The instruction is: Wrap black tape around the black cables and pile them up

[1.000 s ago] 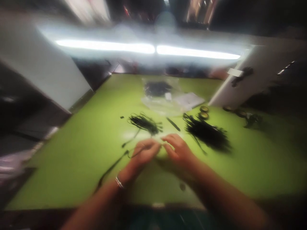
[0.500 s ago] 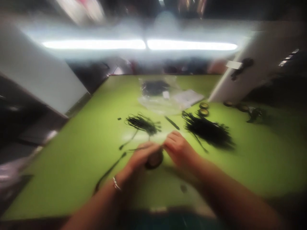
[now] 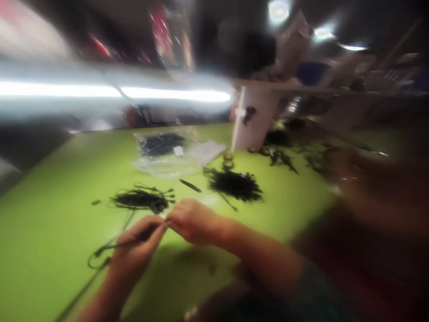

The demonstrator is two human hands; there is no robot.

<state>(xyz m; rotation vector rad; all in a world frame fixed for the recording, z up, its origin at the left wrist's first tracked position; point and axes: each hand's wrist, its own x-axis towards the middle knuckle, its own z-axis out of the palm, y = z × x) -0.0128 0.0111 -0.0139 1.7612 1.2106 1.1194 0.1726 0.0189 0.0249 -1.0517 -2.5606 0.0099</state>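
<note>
A thin black cable (image 3: pixel 124 243) runs across the palm of my left hand (image 3: pixel 139 241), whose fingers are closed on it. My right hand (image 3: pixel 194 221) is closed in a pinch, its fingertips meeting those of the left. What lies between the right fingertips is too small and blurred to make out. Just beyond the left hand lies a bundle of black cables (image 3: pixel 140 199) with small plugs. A larger black cable bundle (image 3: pixel 234 184) sits farther right, past the right hand. Between the bundles is a slim black tool or strip (image 3: pixel 190 185).
On the green table (image 3: pixel 43 232) lie a clear plastic bag (image 3: pixel 161 167) with dark contents, white paper (image 3: pixel 208 152) and small tape rolls (image 3: pixel 228 162). An upright white panel (image 3: pixel 256 125) stands behind. Another person's blurred arm (image 3: pixel 365 192) is at the right.
The view has swung to the right, bringing another person into sight. A dark round object under my left hand no longer shows. Both hands still meet at the fingertips.
</note>
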